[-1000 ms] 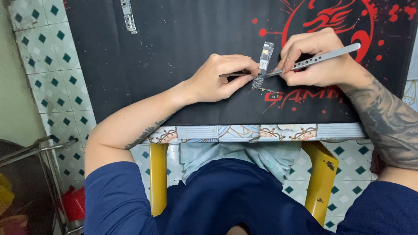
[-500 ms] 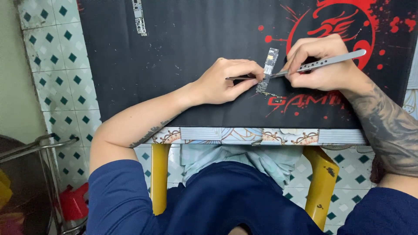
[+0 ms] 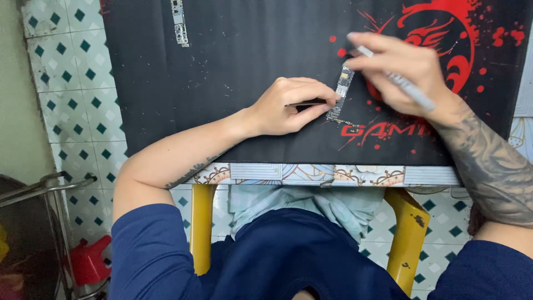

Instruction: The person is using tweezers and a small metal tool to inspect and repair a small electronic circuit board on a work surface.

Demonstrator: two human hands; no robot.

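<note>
Left hand fingers pinch dark tweezers against narrow grey circuit board on black desk mat; right hand, at board's three o'clock, grips silver pen-shaped tool; slipped tweezers could skid board.

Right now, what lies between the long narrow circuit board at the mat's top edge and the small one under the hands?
Head view: only bare black mat between far board and near board.

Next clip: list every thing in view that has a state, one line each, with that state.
Left hand: fingers pinching thin dark tweezers, tips at the board.
Right hand: gripping slim silver pen-like tool, lifted, blurred.
Narrow grey circuit board: flat on black-and-red mat.
Second narrow circuit board: lying untouched.
</note>
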